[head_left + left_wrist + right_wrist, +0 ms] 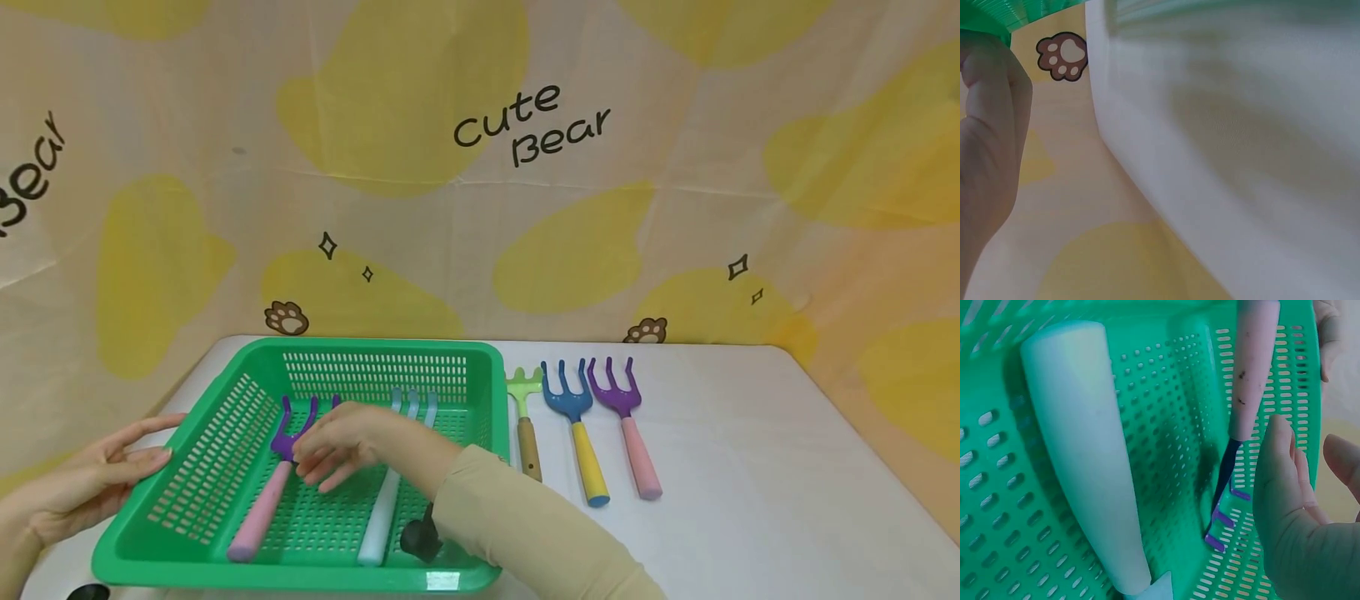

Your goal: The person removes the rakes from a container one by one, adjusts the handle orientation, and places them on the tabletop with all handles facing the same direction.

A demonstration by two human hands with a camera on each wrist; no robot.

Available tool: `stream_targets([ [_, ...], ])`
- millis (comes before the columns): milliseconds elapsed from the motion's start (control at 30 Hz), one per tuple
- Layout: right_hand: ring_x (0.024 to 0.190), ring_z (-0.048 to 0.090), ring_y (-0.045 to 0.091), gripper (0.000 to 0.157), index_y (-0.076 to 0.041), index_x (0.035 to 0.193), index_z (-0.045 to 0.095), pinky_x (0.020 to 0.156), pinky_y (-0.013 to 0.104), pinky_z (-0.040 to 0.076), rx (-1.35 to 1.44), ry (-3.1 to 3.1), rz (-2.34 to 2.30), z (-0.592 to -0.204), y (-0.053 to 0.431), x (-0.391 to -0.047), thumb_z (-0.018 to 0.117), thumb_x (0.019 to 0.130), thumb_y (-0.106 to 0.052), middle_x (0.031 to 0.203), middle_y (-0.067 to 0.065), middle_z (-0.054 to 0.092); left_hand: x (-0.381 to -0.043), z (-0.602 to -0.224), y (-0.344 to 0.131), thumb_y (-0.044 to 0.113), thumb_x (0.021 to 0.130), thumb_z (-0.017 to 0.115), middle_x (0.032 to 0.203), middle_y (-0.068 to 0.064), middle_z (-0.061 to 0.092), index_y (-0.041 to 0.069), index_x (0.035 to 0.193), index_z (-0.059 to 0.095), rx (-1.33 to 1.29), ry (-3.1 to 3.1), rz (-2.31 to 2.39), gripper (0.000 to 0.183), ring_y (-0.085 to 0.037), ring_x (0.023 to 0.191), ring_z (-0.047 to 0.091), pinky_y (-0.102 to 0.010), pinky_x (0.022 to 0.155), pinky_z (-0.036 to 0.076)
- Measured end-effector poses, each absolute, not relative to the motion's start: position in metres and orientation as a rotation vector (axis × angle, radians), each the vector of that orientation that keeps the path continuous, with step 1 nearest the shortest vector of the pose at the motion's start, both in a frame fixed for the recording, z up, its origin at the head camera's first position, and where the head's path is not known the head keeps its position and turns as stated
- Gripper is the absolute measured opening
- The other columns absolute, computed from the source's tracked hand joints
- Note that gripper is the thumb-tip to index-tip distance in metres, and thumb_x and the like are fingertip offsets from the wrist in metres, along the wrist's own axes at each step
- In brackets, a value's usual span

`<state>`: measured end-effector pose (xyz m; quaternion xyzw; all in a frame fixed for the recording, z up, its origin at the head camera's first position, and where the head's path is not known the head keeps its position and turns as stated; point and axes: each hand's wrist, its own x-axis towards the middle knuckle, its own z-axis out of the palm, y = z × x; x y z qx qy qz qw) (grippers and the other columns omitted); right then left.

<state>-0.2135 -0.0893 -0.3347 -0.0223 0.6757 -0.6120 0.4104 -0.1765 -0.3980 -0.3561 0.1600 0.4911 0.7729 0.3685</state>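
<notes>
A green plastic basket stands on the left of the table, its left rim held by my left hand. In the left wrist view the left hand meets the basket's green edge. Inside lie a purple hand fork with a pink handle and a light blue hand fork with a pale handle. My right hand hovers over the basket beside the purple fork's head. In the right wrist view, the right hand has thumb and fingers apart, nothing between them, near the pink handle.
Right of the basket lie a small green rake with a wooden handle, a blue fork with a yellow handle, and another purple fork with a pink handle. A patterned cloth hangs behind the white table.
</notes>
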Motion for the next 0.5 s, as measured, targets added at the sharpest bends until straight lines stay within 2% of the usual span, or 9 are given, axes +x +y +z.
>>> stream_targets([
  [267, 0.079, 0.067, 0.035, 0.004, -0.001, 0.080, 0.067, 0.072, 0.047, 0.056, -0.043, 1.721, -1.509, -0.3383, -0.0949, -0.2085, 0.065, 0.084, 0.000, 0.069, 0.015, 0.065, -0.1748, -0.3551, -0.3998, -0.002, 0.102, 0.018, 0.119, -0.010, 0.062, 0.031, 0.131, 0.052, 0.421, 1.282, 1.988, 0.055, -0.029, 0.104, 0.061, -0.042, 0.089, 0.049],
  [500, 0.082, 0.067, 0.036, 0.004, 0.001, 0.080, 0.065, 0.074, 0.047, 0.055, -0.012, 1.722, -1.470, -0.3415, -0.0978, -0.2051, 0.066, 0.083, -0.001, 0.069, 0.016, 0.065, -0.1741, -0.3566, -0.3995, -0.003, 0.102, 0.016, 0.120, -0.011, 0.061, 0.029, 0.132, 0.051, 0.423, 1.236, 1.998, 0.056, -0.031, 0.106, 0.060, -0.043, 0.090, 0.048],
])
